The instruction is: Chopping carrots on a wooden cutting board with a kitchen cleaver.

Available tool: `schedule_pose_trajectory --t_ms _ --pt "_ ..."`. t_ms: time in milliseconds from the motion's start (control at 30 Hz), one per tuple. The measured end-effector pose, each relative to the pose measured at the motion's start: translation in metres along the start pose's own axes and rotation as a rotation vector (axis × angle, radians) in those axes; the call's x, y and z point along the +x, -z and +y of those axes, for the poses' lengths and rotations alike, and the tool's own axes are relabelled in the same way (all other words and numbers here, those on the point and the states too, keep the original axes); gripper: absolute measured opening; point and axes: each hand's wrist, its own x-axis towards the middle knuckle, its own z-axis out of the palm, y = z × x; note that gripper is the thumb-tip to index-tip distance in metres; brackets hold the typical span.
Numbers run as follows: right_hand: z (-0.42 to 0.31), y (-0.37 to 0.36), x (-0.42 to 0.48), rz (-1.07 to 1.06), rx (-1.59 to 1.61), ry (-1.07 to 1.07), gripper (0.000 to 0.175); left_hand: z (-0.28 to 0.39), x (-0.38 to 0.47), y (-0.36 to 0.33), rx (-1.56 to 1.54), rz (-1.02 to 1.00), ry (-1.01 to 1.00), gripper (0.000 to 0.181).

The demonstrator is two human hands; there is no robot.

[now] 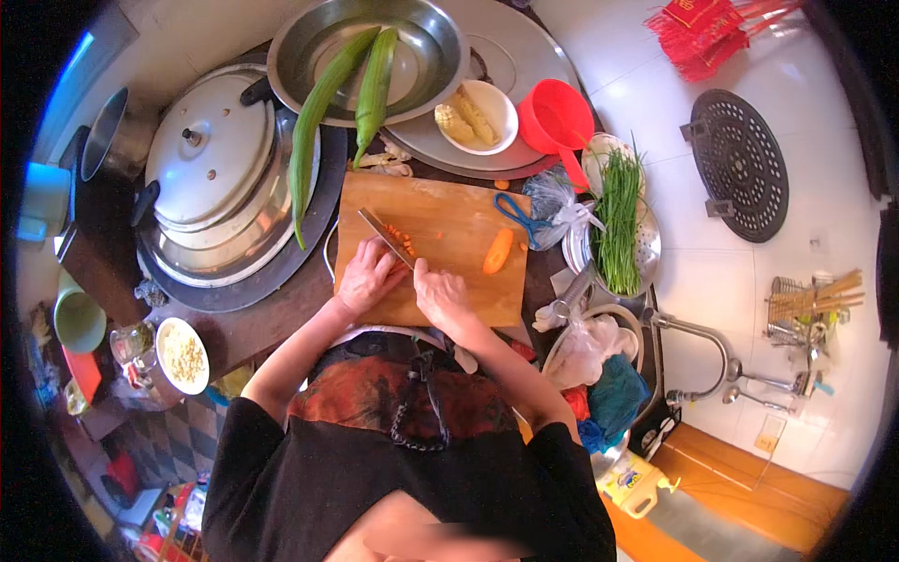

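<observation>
My right hand (442, 291) grips a kitchen knife (385, 237) near its handle end, with the blade slanting up and left over a wooden cutting board (449, 197). My left hand (369, 275) is bent close against the near side of the blade; whatever lies under its fingers is hidden. Small diced carrot bits (400, 237) lie along the blade's far side. A peeled carrot piece (498, 251) rests on the right part of the board. Beside it, at the board's upper right, is a blue cord loop (523, 218).
Two long green gourds (337, 91) hang over the rim of a steel basin (277, 53). Corn cobs sit in a white bowl (507, 105) near a red dipper (555, 116). Green chives (618, 218) fill a colander by the faucet (720, 351). A lidded pot (211, 154) stands left.
</observation>
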Motion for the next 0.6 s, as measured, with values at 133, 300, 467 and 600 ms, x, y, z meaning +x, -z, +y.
schedule_pose_trajectory --t_ms 133,300,467,600 --pt "0.006 0.015 -0.009 -0.012 0.099 -0.071 0.014 0.0 0.0 -0.001 0.049 0.029 -0.023 0.044" --pt "0.009 0.049 -0.038 -0.01 0.185 -0.001 0.019 0.001 -0.002 -0.001 0.059 0.028 0.034 0.046" --pt "0.008 0.052 -0.04 -0.104 0.177 -0.001 0.023 0.0 -0.001 0.0 0.03 0.01 0.03 0.047" --pt "0.005 0.057 -0.029 -0.198 0.119 0.005 0.036 0.001 0.001 0.004 0.021 -0.007 0.048 0.045"
